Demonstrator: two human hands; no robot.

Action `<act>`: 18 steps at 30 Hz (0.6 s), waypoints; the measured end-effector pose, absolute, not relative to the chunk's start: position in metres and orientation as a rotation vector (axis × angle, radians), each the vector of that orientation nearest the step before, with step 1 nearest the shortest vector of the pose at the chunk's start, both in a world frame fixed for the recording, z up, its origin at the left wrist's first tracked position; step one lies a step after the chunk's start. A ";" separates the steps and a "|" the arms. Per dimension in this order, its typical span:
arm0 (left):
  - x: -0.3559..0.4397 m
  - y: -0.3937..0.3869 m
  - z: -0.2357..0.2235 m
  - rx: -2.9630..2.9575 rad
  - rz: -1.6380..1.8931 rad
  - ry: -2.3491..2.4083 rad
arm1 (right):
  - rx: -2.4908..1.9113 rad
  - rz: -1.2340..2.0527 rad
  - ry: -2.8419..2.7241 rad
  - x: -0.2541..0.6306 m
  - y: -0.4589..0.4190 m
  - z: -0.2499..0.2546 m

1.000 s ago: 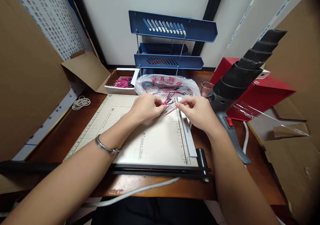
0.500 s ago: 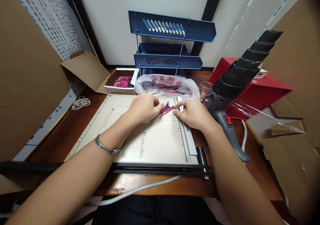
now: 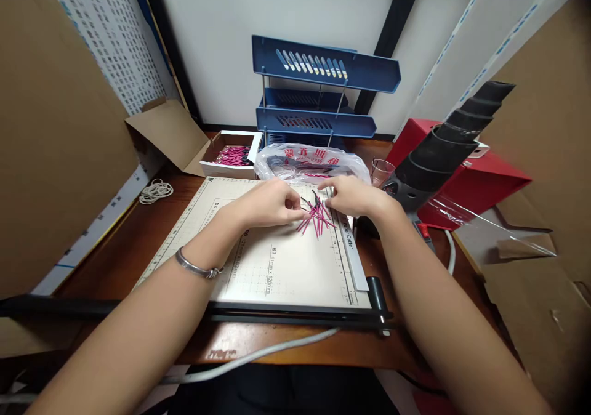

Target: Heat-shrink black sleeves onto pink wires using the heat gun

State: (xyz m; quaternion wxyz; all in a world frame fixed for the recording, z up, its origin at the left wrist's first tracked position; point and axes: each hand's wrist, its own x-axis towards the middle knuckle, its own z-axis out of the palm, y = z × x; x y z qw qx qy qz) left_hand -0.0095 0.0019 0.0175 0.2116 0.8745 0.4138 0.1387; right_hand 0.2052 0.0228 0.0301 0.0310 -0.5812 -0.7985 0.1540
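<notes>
A small loose pile of short pink wires with black ends [image 3: 318, 218] lies fanned out on the cream board of a paper cutter [image 3: 295, 267]. My left hand [image 3: 270, 204] is at the pile's left side, thumb and fingers pinched on a wire at its edge. On the other side, my right hand [image 3: 355, 196] has its thumb and index finger apart, close to the black ends. Its other fingers are curled under and partly hidden. Behind the pile rests a clear plastic bag with red print [image 3: 309, 159], more pink wires inside.
A carton [image 3: 226, 170] of pink wires stands back left, near a coiled white cord [image 3: 156, 191]. Blue tiered trays [image 3: 318, 122] rise behind the bag. At right are a heat gun [image 3: 429, 165], a red box [image 3: 489, 172] and a clear cup [image 3: 382, 170]. The cutter's black arm [image 3: 295, 312] runs along the front.
The wires, bunched between both hands before, now lie spread wider on the board. My right hand's fingers have parted and moved slightly back. The view has shifted a little.
</notes>
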 end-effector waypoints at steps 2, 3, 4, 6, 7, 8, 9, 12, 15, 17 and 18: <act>-0.011 0.001 0.020 2.404 0.302 1.147 | -1.752 0.479 -2.534 0.203 0.028 0.030; -0.011 0.000 0.020 2.393 0.282 1.133 | -1.724 0.484 -2.559 0.203 0.030 0.030; -0.010 0.000 0.020 2.383 0.279 1.108 | -1.703 0.491 -2.574 0.202 0.031 0.031; -0.006 -0.001 0.018 2.364 0.290 1.024 | -1.702 0.511 -2.595 0.203 0.033 0.032; -0.004 -0.001 0.017 2.355 0.296 0.981 | -1.719 0.519 -2.599 0.204 0.032 0.034; -0.003 -0.002 0.016 2.346 0.302 0.950 | -1.742 0.524 -2.599 0.205 0.032 0.035; -0.001 -0.002 0.015 2.340 0.307 0.933 | -1.766 0.525 -2.592 0.206 0.031 0.036; 0.002 -0.004 0.013 2.361 0.322 0.975 | -1.815 0.547 -2.542 0.209 0.027 0.037; 0.004 -0.006 0.015 2.452 0.331 1.088 | -1.797 0.635 -2.489 0.213 0.024 0.034; 0.007 -0.008 0.017 2.535 0.343 1.197 | -1.756 0.681 -2.466 0.214 0.021 0.031; 0.009 -0.009 0.018 2.576 0.342 1.256 | -1.728 0.692 -2.461 0.215 0.020 0.030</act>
